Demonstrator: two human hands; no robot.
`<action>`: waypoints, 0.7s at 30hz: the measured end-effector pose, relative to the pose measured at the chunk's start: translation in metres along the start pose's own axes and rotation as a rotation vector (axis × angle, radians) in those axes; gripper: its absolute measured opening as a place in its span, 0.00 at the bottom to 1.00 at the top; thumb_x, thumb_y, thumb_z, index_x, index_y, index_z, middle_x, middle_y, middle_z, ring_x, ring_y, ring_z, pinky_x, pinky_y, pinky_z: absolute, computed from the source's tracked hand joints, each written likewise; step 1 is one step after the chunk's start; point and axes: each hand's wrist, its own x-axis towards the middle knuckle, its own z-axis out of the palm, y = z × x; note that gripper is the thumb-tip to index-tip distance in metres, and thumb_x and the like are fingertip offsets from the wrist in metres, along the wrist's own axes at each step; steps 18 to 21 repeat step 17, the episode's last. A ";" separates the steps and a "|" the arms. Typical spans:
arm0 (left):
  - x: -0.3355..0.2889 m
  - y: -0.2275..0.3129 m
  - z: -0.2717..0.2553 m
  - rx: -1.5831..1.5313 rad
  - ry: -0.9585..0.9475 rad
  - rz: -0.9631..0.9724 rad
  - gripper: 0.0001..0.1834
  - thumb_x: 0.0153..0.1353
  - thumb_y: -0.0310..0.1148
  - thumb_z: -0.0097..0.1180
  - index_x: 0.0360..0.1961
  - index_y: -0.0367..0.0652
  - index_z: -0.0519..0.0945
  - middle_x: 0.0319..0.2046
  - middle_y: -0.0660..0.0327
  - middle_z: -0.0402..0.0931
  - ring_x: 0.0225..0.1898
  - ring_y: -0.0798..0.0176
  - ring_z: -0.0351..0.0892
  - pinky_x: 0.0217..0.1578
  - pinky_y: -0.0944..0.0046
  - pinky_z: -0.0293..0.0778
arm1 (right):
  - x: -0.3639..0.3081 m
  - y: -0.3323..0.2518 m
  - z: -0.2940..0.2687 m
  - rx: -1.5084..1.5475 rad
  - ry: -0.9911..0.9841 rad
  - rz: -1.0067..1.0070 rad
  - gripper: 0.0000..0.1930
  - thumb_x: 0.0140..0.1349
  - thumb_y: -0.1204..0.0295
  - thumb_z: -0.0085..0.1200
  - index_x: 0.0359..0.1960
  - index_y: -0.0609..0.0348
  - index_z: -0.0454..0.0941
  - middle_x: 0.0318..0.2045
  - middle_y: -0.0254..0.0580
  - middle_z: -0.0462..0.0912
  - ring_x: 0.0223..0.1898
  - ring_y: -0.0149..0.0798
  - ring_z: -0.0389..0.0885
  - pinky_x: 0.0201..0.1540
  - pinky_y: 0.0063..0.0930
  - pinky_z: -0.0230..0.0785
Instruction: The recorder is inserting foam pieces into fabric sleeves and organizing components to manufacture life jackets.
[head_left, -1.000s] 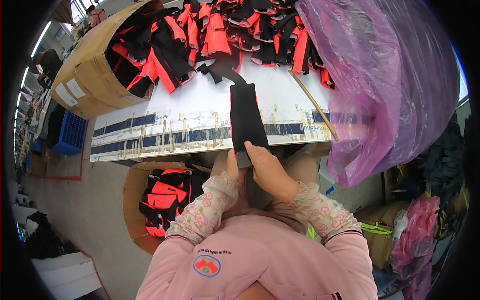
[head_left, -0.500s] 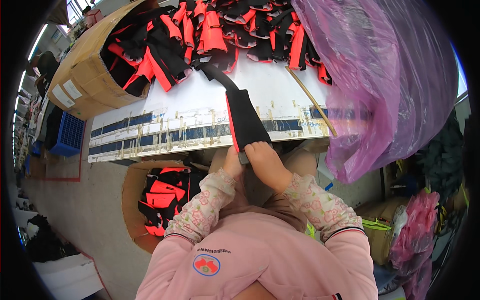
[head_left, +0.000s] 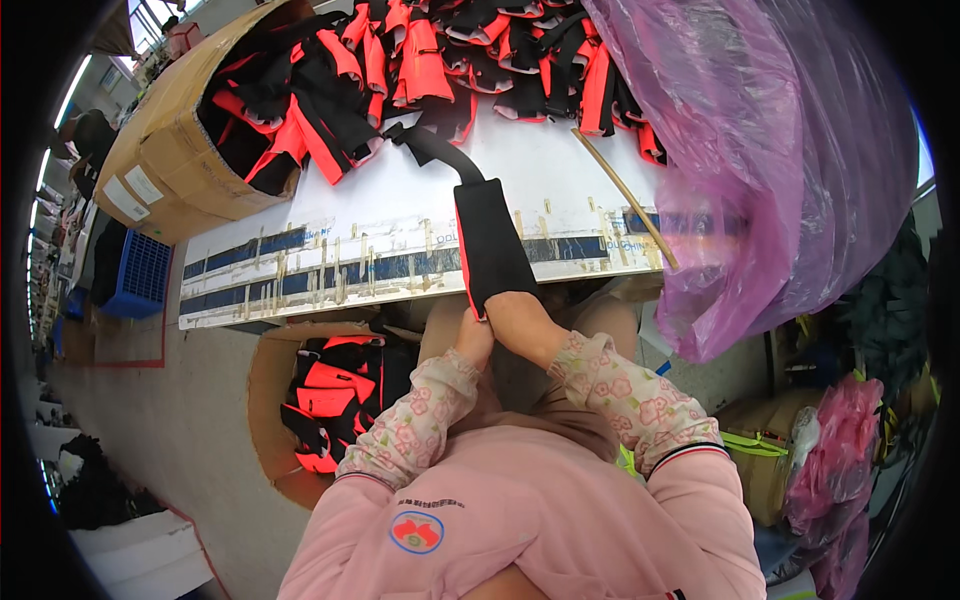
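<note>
A black fabric sleeve [head_left: 495,235] with a red side edge and a long black strap [head_left: 440,152] lies over the front edge of the white table. My right hand [head_left: 522,318] has gone into the sleeve's near end, so its fingers are hidden in the cloth. At the sleeve's lower left corner, my left hand [head_left: 475,335] is closed on the edge, partly covered by the right hand. The strap runs away from me toward a heap of similar red and black pieces [head_left: 420,65] at the back of the table.
A cardboard box [head_left: 165,160] of such pieces lies on its side at the table's left. Below the table, another carton [head_left: 270,420] holds more. A wooden stick [head_left: 625,198] and a large purple plastic bag [head_left: 760,180] are on the right. A blue crate [head_left: 138,275] stands far left.
My right hand has slid from gripping the near edge into the sleeve, hiding its fingers. My left hand has moved slightly lower, still at the sleeve's left corner.
</note>
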 end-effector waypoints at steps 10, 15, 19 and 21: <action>0.003 -0.013 -0.004 0.126 0.039 0.087 0.15 0.55 0.24 0.55 0.46 0.37 0.74 0.43 0.59 0.76 0.44 0.65 0.74 0.44 0.64 0.70 | -0.004 0.000 0.010 0.074 -0.003 0.001 0.06 0.48 0.75 0.48 0.21 0.61 0.78 0.21 0.50 0.78 0.28 0.49 0.80 0.32 0.38 0.73; 0.019 -0.031 -0.020 0.615 -0.097 0.349 0.18 0.53 0.29 0.56 0.46 0.38 0.74 0.46 0.52 0.74 0.49 0.55 0.74 0.47 0.58 0.70 | 0.015 0.012 0.028 0.065 -0.128 0.079 0.07 0.49 0.74 0.47 0.23 0.61 0.79 0.24 0.54 0.79 0.30 0.50 0.80 0.32 0.39 0.73; 0.029 -0.064 -0.043 0.820 -0.077 0.384 0.19 0.54 0.30 0.55 0.48 0.38 0.73 0.47 0.50 0.74 0.50 0.52 0.73 0.48 0.56 0.69 | 0.025 0.014 0.042 0.055 -0.187 0.111 0.08 0.50 0.74 0.47 0.24 0.61 0.79 0.26 0.55 0.80 0.31 0.50 0.81 0.32 0.39 0.73; 0.029 -0.064 -0.043 0.820 -0.077 0.384 0.19 0.54 0.30 0.55 0.48 0.38 0.73 0.47 0.50 0.74 0.50 0.52 0.73 0.48 0.56 0.69 | 0.025 0.014 0.042 0.055 -0.187 0.111 0.08 0.50 0.74 0.47 0.24 0.61 0.79 0.26 0.55 0.80 0.31 0.50 0.81 0.32 0.39 0.73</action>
